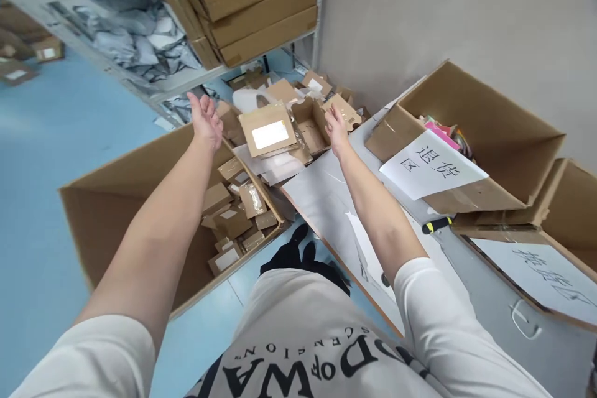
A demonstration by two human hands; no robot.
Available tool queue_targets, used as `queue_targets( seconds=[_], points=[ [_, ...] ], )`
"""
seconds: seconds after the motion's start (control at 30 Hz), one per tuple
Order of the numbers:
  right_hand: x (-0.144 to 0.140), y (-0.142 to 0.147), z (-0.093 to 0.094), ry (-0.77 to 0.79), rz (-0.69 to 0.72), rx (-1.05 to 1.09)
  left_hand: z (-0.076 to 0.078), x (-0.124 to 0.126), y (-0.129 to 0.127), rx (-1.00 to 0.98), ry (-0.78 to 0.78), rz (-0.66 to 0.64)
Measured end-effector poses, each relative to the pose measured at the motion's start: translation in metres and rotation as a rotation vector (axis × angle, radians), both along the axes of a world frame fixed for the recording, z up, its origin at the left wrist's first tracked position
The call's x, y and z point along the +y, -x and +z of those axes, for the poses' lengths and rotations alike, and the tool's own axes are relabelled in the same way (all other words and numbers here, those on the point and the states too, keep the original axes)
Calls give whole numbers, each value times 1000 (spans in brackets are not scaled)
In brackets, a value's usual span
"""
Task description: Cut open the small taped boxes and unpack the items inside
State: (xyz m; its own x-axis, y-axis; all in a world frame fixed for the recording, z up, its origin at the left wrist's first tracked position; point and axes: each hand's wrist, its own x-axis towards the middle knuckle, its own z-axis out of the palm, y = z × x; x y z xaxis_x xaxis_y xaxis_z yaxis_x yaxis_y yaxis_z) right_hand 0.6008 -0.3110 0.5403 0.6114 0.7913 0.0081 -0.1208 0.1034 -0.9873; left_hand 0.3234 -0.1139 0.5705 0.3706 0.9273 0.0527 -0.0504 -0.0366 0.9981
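Both my arms reach forward with the palms facing each other. My left hand (206,119) is open above the rim of a large floor carton (107,199). My right hand (336,127) is open at the table's far edge. Between the two hands, apart from both, a small flat cardboard parcel (269,130) with a white label sits tilted over a heap of small boxes (298,106); I cannot tell whether it rests on the heap or is in the air. Neither hand holds anything.
The large carton holds several small labelled parcels (233,217). On the grey table (466,273) an open box (480,130) bears a paper sign (431,168), with a yellow-black tool (437,224) beside it. Another carton (559,249) lies at right. Shelving (186,31) carries flat cartons and grey bags.
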Motion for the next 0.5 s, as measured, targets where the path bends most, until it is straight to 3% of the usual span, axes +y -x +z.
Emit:
queue_targets(
  seconds=[0.1,0.3,0.5],
  points=[
    [11,45,-15,-89,92,-18,-8,-32,52,-29,200,79],
    [28,158,-46,-108,312,-22,-42,-97,159,-62,261,350],
    [37,246,-58,-89,468,-53,-64,-139,260,-86,281,576]
  ],
)
